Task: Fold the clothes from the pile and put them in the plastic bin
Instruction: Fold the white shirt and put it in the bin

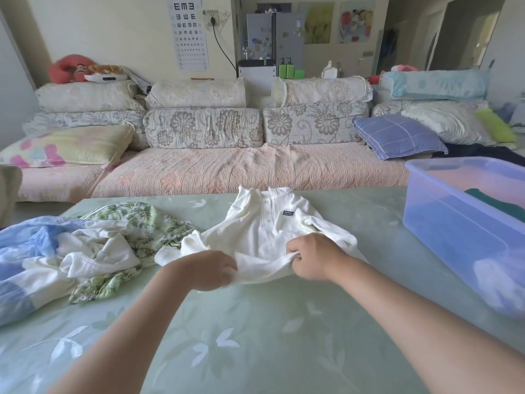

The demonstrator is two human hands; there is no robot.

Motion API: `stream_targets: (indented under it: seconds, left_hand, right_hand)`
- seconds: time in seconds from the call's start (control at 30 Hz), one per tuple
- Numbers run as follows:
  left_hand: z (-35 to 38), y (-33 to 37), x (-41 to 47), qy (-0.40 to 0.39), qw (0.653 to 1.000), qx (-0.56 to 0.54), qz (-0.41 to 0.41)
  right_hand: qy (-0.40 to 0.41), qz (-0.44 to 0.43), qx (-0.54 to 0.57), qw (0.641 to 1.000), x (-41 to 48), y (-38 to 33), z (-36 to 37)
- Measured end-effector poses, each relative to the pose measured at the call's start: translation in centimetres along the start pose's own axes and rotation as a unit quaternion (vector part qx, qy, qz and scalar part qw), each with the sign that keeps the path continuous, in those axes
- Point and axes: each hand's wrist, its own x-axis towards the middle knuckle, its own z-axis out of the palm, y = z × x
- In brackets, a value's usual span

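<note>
A white buttoned shirt point(265, 223) with a small dark label lies front-up in the middle of the green flowered table point(255, 336), collar pointing away from me. My left hand point(211, 270) grips the shirt's near hem on the left. My right hand point(314, 255) grips the same hem on the right. The hem is bunched and lifted between both hands. To the left lies the pile point(85, 245): a green leaf-print garment, white pieces and a light blue one. The translucent blue plastic bin point(454, 223) stands at the right with folded dark green and white clothes inside.
A long sofa point(227, 169) with floral cushions and several pillows runs behind the table. The table's far edge is just beyond the shirt collar. The bin takes up the table's right side.
</note>
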Motion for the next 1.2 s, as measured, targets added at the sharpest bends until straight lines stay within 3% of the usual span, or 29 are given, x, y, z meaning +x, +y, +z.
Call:
stream_targets:
  seconds: [0.07, 0.13, 0.23, 0.3, 0.4, 0.57, 0.73, 0.83, 0.9, 1.0, 1.07, 1.13, 1.2]
  left_hand:
    - [0.4, -0.5, -1.7, -0.131, 0.99, -0.041, -0.033]
    - [1.5, -0.7, -2.7, -0.178, 0.979, -0.09, -0.049]
    - [3.1, -0.5, -3.1, -0.035, 0.993, -0.111, -0.025]
    - [3.8, -0.1, -3.4, 0.055, 0.996, -0.069, 0.013]
    - [5.0, -0.3, -3.3, 0.061, 0.997, -0.029, 0.038]
    - [5.4, -1.0, -3.3, 0.122, 0.992, -0.007, 0.032]
    - [4.6, -1.2, -4.2, 0.207, 0.969, -0.132, 0.007]
    - [3.2, -2.2, -5.3, 0.248, 0.956, -0.149, -0.039]
    - [2.7, -3.2, -6.1, 0.207, 0.971, -0.071, -0.093]
    - [2.6, -3.6, -7.0, -0.032, 0.986, 0.079, -0.141]
    - [2.8, -3.0, -6.8, -0.071, 0.977, 0.128, -0.157]
    - [2.2, -1.7, -6.2, 0.02, 0.978, 0.122, -0.169]
    - [1.7, 0.5, -5.0, 0.14, 0.976, 0.118, -0.121]
  right_hand:
    - [-0.111, 0.035, 0.059, 0.991, -1.1, -0.9, -0.4]
    - [-0.191, 0.038, 0.08, 0.978, -2.2, -1.5, -0.1]
    - [-0.229, 0.049, 0.096, 0.967, -3.2, -2.3, 0.8]
    - [-0.204, 0.051, 0.068, 0.975, -3.7, -2.6, 1.3]
    - [-0.158, 0.034, 0.009, 0.987, -4.1, -2.8, 2.3]
    - [-0.134, 0.026, 0.006, 0.991, -4.0, -2.7, 3.0]
    - [-0.026, 0.002, 0.059, 0.998, -3.4, -3.1, 3.4]
    - [-0.015, -0.026, 0.086, 0.996, -3.3, -3.5, 3.1]
    - [-0.07, -0.038, 0.105, 0.991, -3.6, -3.8, 3.3]
    - [-0.168, -0.037, 0.13, 0.977, -4.3, -4.1, 3.9]
    - [-0.15, -0.012, 0.182, 0.972, -4.6, -3.9, 3.8]
    - [-0.06, 0.028, 0.229, 0.971, -4.7, -3.0, 2.8]
    - [0.033, 0.047, 0.173, 0.983, -4.8, -1.0, 1.6]
